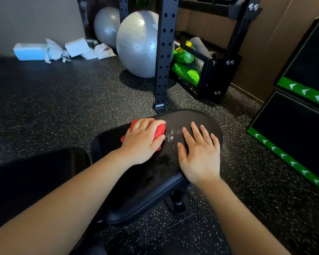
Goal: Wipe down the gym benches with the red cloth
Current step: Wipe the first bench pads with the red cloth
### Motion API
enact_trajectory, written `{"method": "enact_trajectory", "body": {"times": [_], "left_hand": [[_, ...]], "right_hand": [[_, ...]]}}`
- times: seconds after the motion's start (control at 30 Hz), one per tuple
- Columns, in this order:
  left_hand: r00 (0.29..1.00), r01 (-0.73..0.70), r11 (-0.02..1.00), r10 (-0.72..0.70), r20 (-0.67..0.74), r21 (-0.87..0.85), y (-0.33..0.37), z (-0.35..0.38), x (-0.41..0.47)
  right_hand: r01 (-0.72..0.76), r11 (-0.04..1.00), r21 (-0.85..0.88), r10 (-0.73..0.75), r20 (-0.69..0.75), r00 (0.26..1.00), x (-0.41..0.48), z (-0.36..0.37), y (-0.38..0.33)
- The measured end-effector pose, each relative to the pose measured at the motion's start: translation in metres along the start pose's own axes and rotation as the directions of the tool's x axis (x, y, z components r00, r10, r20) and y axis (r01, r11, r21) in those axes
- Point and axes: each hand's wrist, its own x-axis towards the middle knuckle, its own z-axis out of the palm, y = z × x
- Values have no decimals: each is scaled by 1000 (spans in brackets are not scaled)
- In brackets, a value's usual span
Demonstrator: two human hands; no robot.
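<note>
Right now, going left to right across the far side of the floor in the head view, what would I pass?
From the left: blue block → white box → smooth grey ball → studded grey ball → black rack upright → wire basket of green items → green-trimmed black boxes.

Both bare forearms reach forward, left hand (144,142) curled round the cloth (160,132), right hand (199,153) flat on the bench (182,116), fingers spread.
</note>
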Motion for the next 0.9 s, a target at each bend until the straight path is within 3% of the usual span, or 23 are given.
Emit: {"method": "enact_trajectory", "body": {"times": [0.13,0.27,0.5,0.77,0.9], "left_hand": [[1000,-15,1000,15,6,0,3,1,23],[999,-40,999,39,-13,-10,9,6,58],[994,-105,994,105,-16,-40,30,15,110],[995,-79,991,84,45,-110,32,9,107],[989,-148,985,148,-6,-87,26,6,75]], "right_hand": [[-57,998,30,54,77,996,8,-8,15],[-162,978,129,157,51,986,20,-8,25],[-162,971,174,162,19,987,21,-4,24],[-183,967,177,174,66,983,19,-9,21],[-189,971,148,173,112,979,14,-12,18]]}}
